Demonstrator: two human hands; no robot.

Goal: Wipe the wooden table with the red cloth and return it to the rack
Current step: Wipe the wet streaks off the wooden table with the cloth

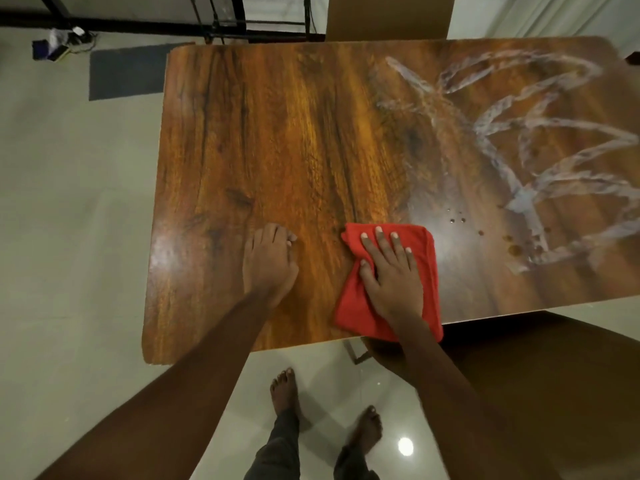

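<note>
Forearms enter from bottom edge. Right hand [391, 271] flat, fingers straight and spread, pressing folded red cloth [353, 299] onto wooden table [259, 133] at near edge, not gripping it. Left hand [268, 261] rests on bare wood just left of cloth, fingers loosely bent, holding nothing. White streaky smears [519, 140] lie right of and beyond cloth, dark droplets [457, 220] between; right hand nearer, so next stroke probably goes rightward. Cloth soft, napped, roughly square; tabletop glossy, grained, round-cornered. Black metal frame [259, 15] beyond far edge, possibly rack.
</note>
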